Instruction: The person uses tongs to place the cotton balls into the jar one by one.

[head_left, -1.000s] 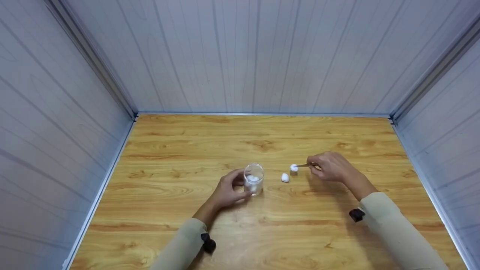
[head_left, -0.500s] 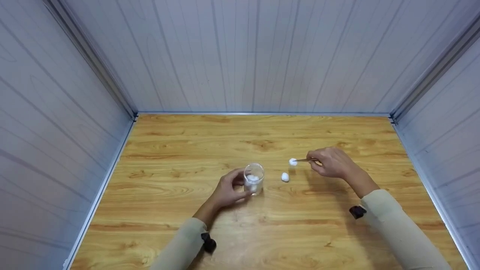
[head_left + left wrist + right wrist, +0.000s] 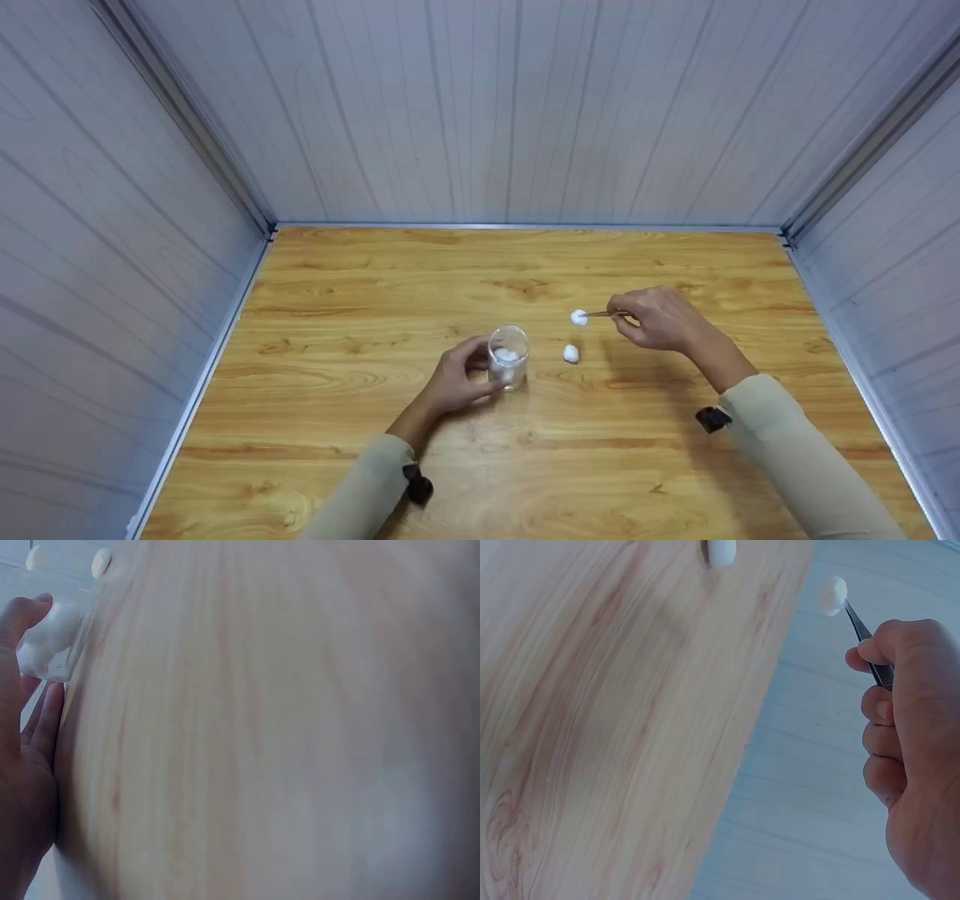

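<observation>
My left hand [image 3: 459, 379] holds a clear glass cup [image 3: 509, 356] upright on the table, thumb and fingers round its sides. Several white cotton balls [image 3: 58, 628] lie inside the glass. With my right hand [image 3: 660, 319] I pinch a pair of tweezers [image 3: 861, 626]; the thumb and index finger press on it and the other fingers curl in. A cotton ball [image 3: 579, 317] is caught in the tweezer tips, raised above the table. One more cotton ball [image 3: 571, 353] lies on the wood between the glass and my right hand.
The wooden table [image 3: 360, 292] is bounded by a pale panelled wall at the back [image 3: 480, 112] and side walls at left and right. Each sleeve has a small black device [image 3: 713, 419] near its cuff.
My right hand has lifted the tweezers and their cotton ball, moving away from me and slightly left. The left hand and the glass have stayed in place.
</observation>
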`<action>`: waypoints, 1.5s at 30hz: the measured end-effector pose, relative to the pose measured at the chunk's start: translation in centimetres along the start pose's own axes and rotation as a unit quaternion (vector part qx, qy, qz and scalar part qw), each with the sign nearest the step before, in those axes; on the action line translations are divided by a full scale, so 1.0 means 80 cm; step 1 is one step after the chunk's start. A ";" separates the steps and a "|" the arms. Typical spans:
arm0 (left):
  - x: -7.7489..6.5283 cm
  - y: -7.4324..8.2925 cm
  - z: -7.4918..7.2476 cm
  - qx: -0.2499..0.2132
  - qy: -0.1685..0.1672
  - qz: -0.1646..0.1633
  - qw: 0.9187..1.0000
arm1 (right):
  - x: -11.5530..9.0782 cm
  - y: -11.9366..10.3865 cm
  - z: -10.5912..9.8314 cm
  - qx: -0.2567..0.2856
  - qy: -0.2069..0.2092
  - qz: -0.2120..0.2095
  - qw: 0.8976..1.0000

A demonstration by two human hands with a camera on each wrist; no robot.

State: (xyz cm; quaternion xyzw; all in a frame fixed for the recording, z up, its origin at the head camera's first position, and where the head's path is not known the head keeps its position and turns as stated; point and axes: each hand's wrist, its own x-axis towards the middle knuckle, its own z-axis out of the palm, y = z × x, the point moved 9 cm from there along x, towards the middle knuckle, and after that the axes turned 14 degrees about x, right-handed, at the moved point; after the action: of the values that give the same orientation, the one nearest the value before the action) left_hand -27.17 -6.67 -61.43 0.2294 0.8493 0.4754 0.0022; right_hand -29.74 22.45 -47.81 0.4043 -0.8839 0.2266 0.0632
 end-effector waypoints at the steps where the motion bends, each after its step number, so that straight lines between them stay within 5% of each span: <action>1: 0.000 0.000 0.000 0.000 0.000 0.000 1.000 | 0.001 -0.001 -0.001 0.000 0.003 -0.002 1.000; 18: -0.001 0.005 -0.001 -0.001 0.001 0.013 1.000 | 0.016 -0.031 -0.008 0.010 0.035 -0.024 0.999; 34: 0.000 0.006 -0.003 -0.010 0.003 0.006 1.000 | 0.031 -0.076 -0.009 0.029 0.062 -0.113 0.991; 45: -0.001 0.004 -0.003 -0.009 0.015 0.037 0.999 | 0.039 -0.099 -0.002 0.041 0.062 -0.134 0.988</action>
State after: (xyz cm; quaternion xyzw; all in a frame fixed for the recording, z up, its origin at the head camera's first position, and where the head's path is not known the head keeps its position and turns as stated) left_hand -27.06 -6.75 -61.04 0.2539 0.8357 0.4863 -0.0262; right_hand -25.97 15.88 -43.99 0.5064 -0.8063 0.2765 0.1306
